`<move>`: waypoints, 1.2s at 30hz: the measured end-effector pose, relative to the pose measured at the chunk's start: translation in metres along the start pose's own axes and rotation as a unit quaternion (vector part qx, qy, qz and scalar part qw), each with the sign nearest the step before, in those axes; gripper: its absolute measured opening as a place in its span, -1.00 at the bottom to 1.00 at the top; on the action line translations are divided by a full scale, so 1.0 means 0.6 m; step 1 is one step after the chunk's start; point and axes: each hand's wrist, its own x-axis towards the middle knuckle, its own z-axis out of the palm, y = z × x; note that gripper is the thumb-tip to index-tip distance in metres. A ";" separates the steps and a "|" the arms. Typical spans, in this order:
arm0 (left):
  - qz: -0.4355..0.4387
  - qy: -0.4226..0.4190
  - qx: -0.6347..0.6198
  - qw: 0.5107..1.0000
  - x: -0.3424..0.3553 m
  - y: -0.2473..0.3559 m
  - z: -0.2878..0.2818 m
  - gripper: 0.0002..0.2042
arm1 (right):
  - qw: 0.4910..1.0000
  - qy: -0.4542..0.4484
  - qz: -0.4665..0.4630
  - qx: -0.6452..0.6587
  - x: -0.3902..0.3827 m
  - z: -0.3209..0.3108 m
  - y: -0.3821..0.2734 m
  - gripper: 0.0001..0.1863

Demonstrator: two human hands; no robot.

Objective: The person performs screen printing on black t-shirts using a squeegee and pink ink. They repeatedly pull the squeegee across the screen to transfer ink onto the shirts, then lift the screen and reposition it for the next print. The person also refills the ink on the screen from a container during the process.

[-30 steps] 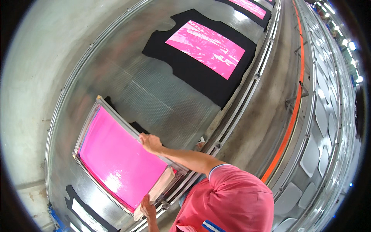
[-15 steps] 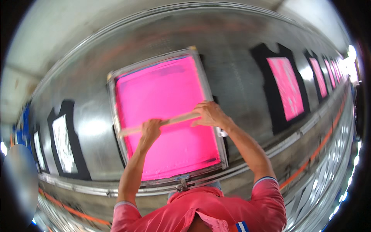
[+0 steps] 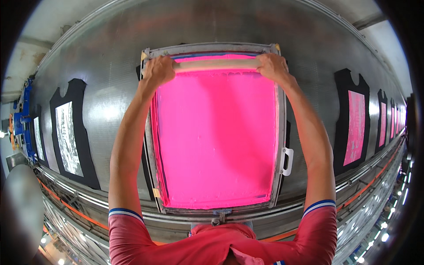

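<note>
A framed printing screen coated in bright pink ink lies on the long metal table in front of me. Across its far end runs a pale, bar-shaped squeegee. My left hand is closed round the squeegee's left end, and my right hand is closed round its right end. Both arms are stretched far forward over the frame. Ink lies along the squeegee's near side. Black cloth edges show from beneath the frame; the rest of that cloth is hidden.
Black shirt pieces with pink panels line the table to the right. To the left lie black pieces with white-silver panels. A white handle sticks out from the frame's right side. Metal rails follow the near edge.
The squeegee has moved from mid-screen, where it was tilted, to the far end, now nearly level. Both hands have moved away from me with it, and the view has turned.
</note>
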 end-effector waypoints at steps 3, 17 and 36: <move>-0.010 0.007 -0.010 1.000 -0.023 0.018 -0.007 -0.71 | 0.999 0.005 0.028 0.014 -0.012 0.004 -0.014 -0.83; 0.022 0.061 -0.047 0.997 -0.360 0.068 0.070 -0.66 | 0.997 -0.009 0.013 0.071 -0.326 0.000 -0.150 -0.78; 0.079 0.073 -0.103 0.989 -0.829 0.149 0.151 -0.71 | 0.995 -0.023 0.011 0.096 -0.786 0.014 -0.329 -0.81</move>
